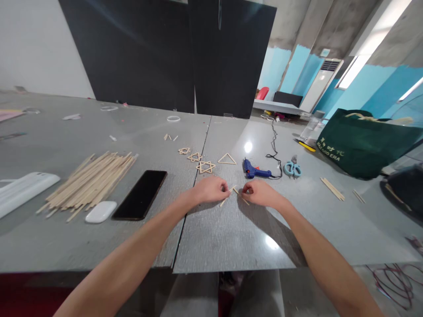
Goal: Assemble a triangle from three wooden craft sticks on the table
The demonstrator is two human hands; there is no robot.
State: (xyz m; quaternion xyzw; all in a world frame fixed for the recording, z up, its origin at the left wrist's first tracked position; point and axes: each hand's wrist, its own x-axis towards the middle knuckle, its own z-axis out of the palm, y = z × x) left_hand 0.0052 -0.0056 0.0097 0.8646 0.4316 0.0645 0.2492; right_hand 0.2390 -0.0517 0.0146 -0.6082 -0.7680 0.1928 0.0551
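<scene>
On the near side of the table [214,242], pinching left stick [224,202] with left hand [211,189] and right stick [245,201] with right hand [259,193]; slanting together toward far ends (contact too small to tell); lying between both hands.

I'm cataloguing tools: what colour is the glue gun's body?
The glue gun's body is blue; head view.

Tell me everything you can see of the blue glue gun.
The glue gun is blue, plastic-looking, with a red trigger and a black cord trailing from its handle end. It lies on its side on the gray table, handle toward the right, beyond the right hand, between the wooden triangle and the scissors. No hand holds it.
</scene>
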